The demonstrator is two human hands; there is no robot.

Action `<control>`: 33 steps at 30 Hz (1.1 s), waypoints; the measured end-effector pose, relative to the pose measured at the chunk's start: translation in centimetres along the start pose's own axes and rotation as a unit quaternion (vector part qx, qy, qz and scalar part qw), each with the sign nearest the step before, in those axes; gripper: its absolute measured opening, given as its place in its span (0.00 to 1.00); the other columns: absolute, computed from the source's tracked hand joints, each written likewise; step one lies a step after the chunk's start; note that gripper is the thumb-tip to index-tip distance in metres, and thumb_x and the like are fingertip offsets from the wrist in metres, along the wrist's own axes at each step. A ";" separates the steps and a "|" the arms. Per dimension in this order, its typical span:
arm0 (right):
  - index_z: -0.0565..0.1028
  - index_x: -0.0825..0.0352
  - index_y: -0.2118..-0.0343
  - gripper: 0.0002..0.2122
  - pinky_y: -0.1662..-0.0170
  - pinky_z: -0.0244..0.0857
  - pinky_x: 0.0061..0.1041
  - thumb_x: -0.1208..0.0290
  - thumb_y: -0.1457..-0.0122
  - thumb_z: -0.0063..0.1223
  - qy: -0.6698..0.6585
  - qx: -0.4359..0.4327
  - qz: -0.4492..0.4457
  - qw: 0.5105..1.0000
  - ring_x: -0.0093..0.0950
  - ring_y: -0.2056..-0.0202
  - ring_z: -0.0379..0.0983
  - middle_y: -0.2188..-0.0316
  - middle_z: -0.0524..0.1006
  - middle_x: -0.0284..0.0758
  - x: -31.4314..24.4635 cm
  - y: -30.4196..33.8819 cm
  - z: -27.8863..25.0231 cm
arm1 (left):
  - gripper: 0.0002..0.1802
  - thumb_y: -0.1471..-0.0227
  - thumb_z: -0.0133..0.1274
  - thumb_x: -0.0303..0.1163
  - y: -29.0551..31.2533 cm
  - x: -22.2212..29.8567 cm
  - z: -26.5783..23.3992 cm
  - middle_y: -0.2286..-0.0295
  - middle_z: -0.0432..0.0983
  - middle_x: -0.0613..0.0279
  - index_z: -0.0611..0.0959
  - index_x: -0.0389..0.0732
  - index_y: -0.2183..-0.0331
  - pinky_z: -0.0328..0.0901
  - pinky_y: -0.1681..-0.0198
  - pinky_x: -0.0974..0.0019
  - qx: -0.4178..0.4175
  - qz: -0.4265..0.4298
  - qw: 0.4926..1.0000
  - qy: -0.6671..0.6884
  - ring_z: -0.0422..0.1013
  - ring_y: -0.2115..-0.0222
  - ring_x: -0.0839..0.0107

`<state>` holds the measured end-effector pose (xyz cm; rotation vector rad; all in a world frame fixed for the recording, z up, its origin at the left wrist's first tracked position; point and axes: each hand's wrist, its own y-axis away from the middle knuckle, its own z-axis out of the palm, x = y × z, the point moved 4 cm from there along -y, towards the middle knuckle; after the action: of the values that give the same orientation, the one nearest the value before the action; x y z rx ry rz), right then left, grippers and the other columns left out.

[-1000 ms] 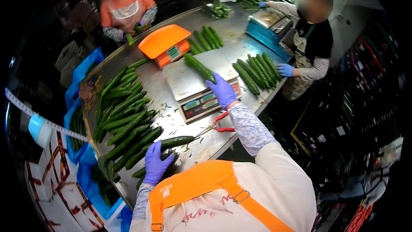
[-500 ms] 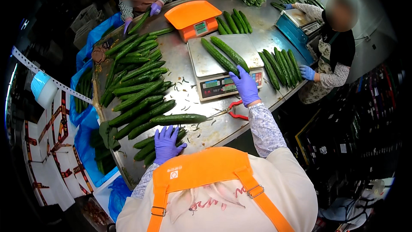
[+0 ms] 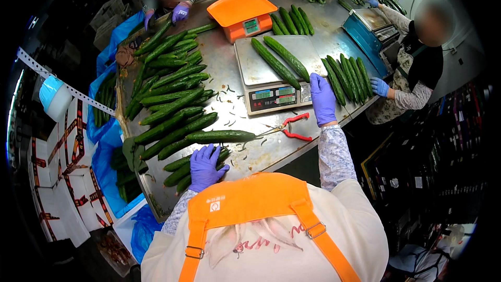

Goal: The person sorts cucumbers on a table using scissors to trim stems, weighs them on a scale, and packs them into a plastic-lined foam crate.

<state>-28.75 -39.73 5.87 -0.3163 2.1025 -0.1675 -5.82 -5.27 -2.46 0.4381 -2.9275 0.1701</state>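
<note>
Two cucumbers point(image 3: 282, 58) lie side by side on the steel pan of a digital scale point(image 3: 245, 65). At the scale's front right corner is my right hand point(image 3: 323, 99), in a purple glove, its fingers stretched out and nothing seen in them. My left hand point(image 3: 205, 169), gloved alike, lies with spread fingers over a few cucumbers point(image 3: 177, 172) at the table's near edge; their right ends are partly hidden under it. Beyond it a big heap of cucumbers point(image 3: 169, 99) covers the table's left side. Red-handled scissors point(image 3: 288, 125) lie before the scale.
An orange scale point(image 3: 242, 13) stands behind, with a row of cucumbers point(image 3: 292, 21) beside it. Another row point(image 3: 347, 79) lies right of my scale, near a co-worker's blue-gloved hand point(image 3: 379, 87). Blue-lined crates point(image 3: 107, 149) flank the steel table point(image 3: 229, 162) on the left. A teal machine point(image 3: 365, 34) stands far right.
My right hand has left the cucumber on the scale and moved right, to the scale's corner. The two cucumbers stay on the pan. My left hand has hardly moved.
</note>
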 end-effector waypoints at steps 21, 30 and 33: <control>0.68 0.67 0.46 0.22 0.76 0.57 0.13 0.59 0.40 0.52 -0.244 -0.471 0.109 0.841 0.15 0.80 0.62 0.78 0.69 0.26 -7.6 8.0 13.5 | 0.27 0.53 0.58 0.46 3.9 -0.8 -1.8 0.51 0.68 0.58 0.76 0.48 0.51 0.48 0.41 0.44 0.113 -0.051 0.991 0.050 0.61 0.47 0.56; 0.66 0.70 0.43 0.30 0.43 0.57 0.29 0.55 0.44 0.55 -0.094 -0.406 -0.080 0.906 0.38 0.49 0.67 0.50 0.71 0.48 -7.7 13.3 23.8 | 0.31 0.49 0.53 0.47 6.2 -6.3 -4.0 0.49 0.66 0.52 0.72 0.43 0.47 0.49 0.41 0.47 0.174 -0.246 0.952 0.045 0.60 0.47 0.53; 0.63 0.71 0.42 0.29 0.41 0.54 0.29 0.51 0.37 0.40 -0.049 -0.374 -0.270 0.886 0.41 0.46 0.65 0.49 0.71 0.47 -2.5 10.5 27.0 | 0.35 0.49 0.53 0.50 4.6 -7.5 -4.6 0.47 0.63 0.51 0.67 0.42 0.44 0.47 0.40 0.48 0.178 -0.229 0.957 0.022 0.57 0.45 0.52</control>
<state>-6.18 -28.76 -8.82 -1.3433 1.8489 0.3479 0.62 1.82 0.21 1.1302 -2.6563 0.6329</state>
